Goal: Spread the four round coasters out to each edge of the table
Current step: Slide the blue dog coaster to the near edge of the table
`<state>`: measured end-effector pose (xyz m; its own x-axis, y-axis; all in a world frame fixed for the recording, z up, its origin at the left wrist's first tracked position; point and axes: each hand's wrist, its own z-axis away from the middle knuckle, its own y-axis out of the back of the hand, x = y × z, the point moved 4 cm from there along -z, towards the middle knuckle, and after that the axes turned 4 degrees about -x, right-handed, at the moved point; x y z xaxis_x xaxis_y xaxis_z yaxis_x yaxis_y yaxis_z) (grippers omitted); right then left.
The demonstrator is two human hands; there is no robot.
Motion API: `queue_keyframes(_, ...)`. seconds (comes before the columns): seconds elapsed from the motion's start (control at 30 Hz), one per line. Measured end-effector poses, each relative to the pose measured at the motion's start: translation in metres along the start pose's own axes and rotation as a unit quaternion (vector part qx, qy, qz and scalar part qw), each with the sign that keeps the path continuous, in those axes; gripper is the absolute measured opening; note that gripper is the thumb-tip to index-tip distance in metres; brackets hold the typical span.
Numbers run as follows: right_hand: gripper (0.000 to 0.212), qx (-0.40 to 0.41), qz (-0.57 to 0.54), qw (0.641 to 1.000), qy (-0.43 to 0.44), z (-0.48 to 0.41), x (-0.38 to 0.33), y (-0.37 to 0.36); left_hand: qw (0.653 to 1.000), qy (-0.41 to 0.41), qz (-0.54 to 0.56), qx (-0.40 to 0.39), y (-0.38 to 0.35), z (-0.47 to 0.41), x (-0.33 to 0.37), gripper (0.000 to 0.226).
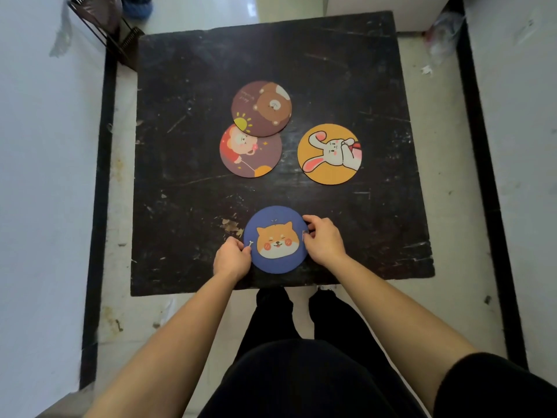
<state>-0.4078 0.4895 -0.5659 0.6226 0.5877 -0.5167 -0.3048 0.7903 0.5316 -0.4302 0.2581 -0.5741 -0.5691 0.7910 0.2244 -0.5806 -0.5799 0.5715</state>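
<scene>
Black and badly scratched, the square table (187, 224) fills the middle of the head view, standing on a pale floor with dark border strips to either side. A blue coaster (275, 239) printed with an orange dog's face lies flat close to the near edge of the table, roughly centred along that edge. Both hands grip it: the left hand (231, 258) pinches its left rim with fingers curled in, and the right hand (324, 240) holds its right rim, thumb and fingertips closed on the edge. Bare forearms run back from the hands toward the camera, above dark trousers and a dark top. Farther up, near the middle of the table, three more coasters sit close together. A brown coaster with a bear (261, 108) partly overlaps the top of a brown coaster with a red-haired figure (250, 153), which lies just below it. An orange coaster with a white rabbit (329, 154) lies to their right, apart from both and touching neither. None of these three is near an edge of the table. A black wire rack (99, 25) stands on the floor beyond the far left corner.
</scene>
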Motion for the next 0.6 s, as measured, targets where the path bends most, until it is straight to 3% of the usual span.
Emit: queue_keyframes(0.6, 0.056, -0.020, 0.054, 0.997, 0.042, 0.011, 0.017, -0.022, 1.000, -0.005, -0.027, 0.000, 0.001, 0.003, -0.007, 0.020)
